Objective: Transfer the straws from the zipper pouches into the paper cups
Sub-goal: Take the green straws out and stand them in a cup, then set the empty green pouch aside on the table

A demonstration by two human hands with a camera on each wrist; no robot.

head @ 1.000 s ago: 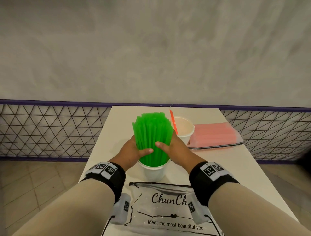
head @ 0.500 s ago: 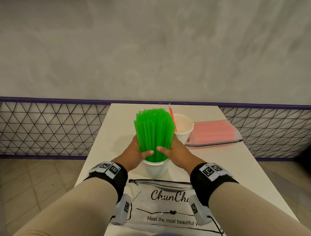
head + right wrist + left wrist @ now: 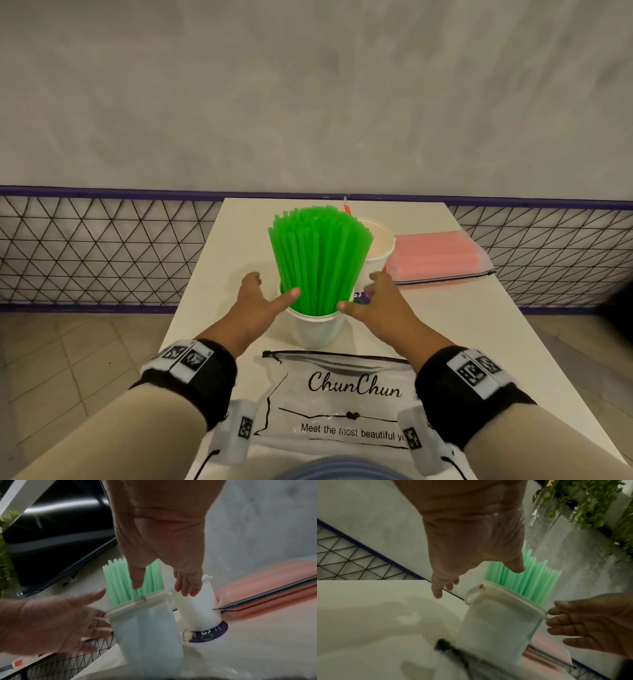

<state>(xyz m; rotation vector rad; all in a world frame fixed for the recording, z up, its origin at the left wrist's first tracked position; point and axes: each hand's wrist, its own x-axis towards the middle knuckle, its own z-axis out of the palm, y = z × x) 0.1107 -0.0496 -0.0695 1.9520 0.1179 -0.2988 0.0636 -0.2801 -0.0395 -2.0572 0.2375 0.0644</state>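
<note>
A thick bundle of green straws (image 3: 320,260) (image 3: 524,580) (image 3: 130,582) stands fanned out in a white paper cup (image 3: 317,329) (image 3: 496,627) (image 3: 145,628) at the table's middle. My left hand (image 3: 255,301) (image 3: 471,545) is spread open just left of the cup, thumb tip near the straws. My right hand (image 3: 380,301) (image 3: 164,545) is spread open just right of it. Neither holds anything. Behind stands a second paper cup (image 3: 375,250) (image 3: 199,607) with one orange straw (image 3: 347,207). A zipper pouch of pink straws (image 3: 438,255) (image 3: 267,588) lies at the right. An empty clear pouch (image 3: 342,397) printed "ChunChun" lies near me.
The white table (image 3: 479,325) is narrow, with tiled floor (image 3: 68,356) on both sides. A wire lattice fence (image 3: 102,246) and a grey wall (image 3: 308,102) run behind it. A round purple sticker (image 3: 211,634) lies under the far cup.
Both hands have let go of the green straw bundle and spread apart to either side. The straws have fanned wider in the cup.
</note>
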